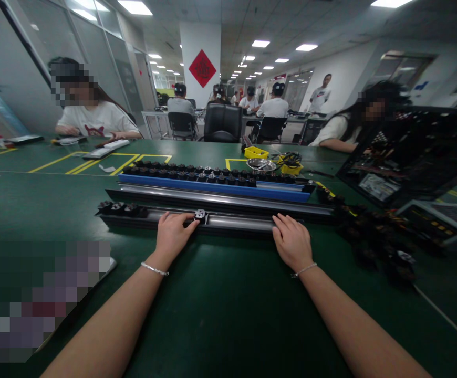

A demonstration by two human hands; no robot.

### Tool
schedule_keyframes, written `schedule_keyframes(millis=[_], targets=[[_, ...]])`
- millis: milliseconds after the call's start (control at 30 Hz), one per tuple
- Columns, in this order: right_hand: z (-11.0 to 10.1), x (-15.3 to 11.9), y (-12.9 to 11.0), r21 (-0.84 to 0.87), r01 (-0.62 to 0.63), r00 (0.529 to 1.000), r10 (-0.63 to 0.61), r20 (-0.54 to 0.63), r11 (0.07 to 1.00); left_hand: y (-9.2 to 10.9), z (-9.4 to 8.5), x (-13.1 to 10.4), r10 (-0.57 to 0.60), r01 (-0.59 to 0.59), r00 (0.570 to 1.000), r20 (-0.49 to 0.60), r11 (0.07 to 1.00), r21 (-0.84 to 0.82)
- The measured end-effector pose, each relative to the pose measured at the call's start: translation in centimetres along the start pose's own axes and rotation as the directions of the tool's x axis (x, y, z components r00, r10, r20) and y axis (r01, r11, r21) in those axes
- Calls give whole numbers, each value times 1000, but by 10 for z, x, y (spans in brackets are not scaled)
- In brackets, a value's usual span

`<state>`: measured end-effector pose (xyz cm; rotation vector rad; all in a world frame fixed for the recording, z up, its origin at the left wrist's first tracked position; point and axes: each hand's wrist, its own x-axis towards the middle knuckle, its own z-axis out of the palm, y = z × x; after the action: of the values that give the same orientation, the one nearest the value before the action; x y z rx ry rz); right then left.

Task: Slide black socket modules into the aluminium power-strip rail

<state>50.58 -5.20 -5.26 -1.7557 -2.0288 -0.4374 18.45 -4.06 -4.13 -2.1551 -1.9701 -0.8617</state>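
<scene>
A long black metal channel with a shiny inside lies across the table before me. Several small black socket-like modules sit in its left end. My left hand is closed, its thumb and fingers pinching one such module with a pale face, in the middle part of the channel. Around the channel's right end rests my right hand, fingers over the top and thumb on the near side. Its fingertips partly hide the rim there.
Behind lie a second black channel and a blue strip with rows of modules. Loose black modules, a power supply unit and an open computer case stand right. Beyond are a metal dish and yellow bins. Two people sit opposite.
</scene>
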Motion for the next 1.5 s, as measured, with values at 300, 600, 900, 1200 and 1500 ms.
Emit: schedule_keyframes(millis=[300,600,900,1200,1500], targets=[[2,0,1,-8,5,1000,-5,-4,1000,2,0,0,18,-17,999,29,999,-37],[0,0,0,4,0,1000,0,-6,1000,3,0,0,22,-21,1000,17,999,-44],[0,0,0,-1,-2,1000,2,8,1000,5,-3,0,62,-60,998,30,996,-65],[1,0,1,-15,5,1000,-5,-6,1000,2,0,1,100,-96,994,33,991,-91],[-1,0,0,-16,-1,1000,1,12,1000,3,0,1,114,-110,993,30,987,-118]])
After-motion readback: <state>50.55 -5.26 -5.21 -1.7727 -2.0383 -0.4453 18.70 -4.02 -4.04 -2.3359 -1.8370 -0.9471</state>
